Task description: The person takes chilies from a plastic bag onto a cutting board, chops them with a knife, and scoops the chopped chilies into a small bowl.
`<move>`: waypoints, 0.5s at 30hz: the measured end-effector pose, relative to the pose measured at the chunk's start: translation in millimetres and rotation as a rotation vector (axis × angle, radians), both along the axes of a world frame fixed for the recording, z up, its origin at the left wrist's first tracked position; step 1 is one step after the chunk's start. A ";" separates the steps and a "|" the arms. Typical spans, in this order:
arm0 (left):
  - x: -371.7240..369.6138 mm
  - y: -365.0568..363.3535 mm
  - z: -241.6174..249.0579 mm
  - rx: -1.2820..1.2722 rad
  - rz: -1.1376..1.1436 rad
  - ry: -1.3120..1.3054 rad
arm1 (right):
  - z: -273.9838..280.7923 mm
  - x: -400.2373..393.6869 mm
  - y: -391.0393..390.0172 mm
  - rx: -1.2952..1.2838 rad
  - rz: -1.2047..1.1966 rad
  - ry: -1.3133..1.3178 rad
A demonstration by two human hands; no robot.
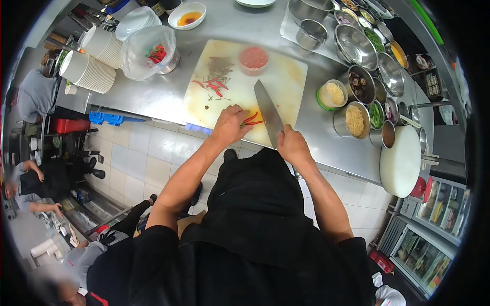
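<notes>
Red slender chillies (251,121) (green-stemmed) pinned under left hand (229,126), right hand (292,145) closed around cleaver (268,112)

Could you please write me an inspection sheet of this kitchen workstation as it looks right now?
Surface: steel counter with a pale, stained cutting board on it.
Job's things: red chilies on the board's near edge; cleaver blade beside them; more chilies lie farther back.
Clutter: red tub on the board; bagged container; stacked white bowls; sauce dish; metal bowls and ingredient pots at right; round white block.
Hands: left hand pins the chilies; right hand grips the cleaver handle.
Cables: nothing seen.
Surroundings: tiled floor; other people at left; glass-door chiller at right.
</notes>
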State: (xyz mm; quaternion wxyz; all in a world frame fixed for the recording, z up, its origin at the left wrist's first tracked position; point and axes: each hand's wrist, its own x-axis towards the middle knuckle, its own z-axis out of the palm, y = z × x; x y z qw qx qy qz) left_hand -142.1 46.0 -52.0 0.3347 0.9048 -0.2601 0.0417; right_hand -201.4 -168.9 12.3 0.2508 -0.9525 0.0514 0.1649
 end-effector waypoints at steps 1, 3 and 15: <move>-0.2 2.0 0.7 0.003 0.003 0.003 | 2.8 0.5 2.0 0.003 0.003 0.003; 2.7 2.8 0.8 -0.046 0.034 -0.055 | 10.1 2.8 4.3 -0.008 0.049 0.000; 5.8 -12.2 -10.4 0.055 -0.136 0.065 | -1.5 12.5 22.5 -0.117 0.123 -0.027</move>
